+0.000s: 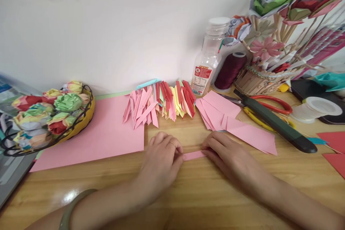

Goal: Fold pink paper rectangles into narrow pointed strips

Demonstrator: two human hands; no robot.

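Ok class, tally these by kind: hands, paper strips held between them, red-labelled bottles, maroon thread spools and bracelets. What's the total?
Hands: 2 (left hand, right hand)
Held pink paper strip: 1
Red-labelled bottle: 1
Maroon thread spool: 1
Bracelet: 1
Total: 6

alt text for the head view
A person's left hand and right hand hold a narrow pink paper strip at a wooden table. Behind them are folded paper pieces and a plastic bottle; at left, a basket of paper flowers.
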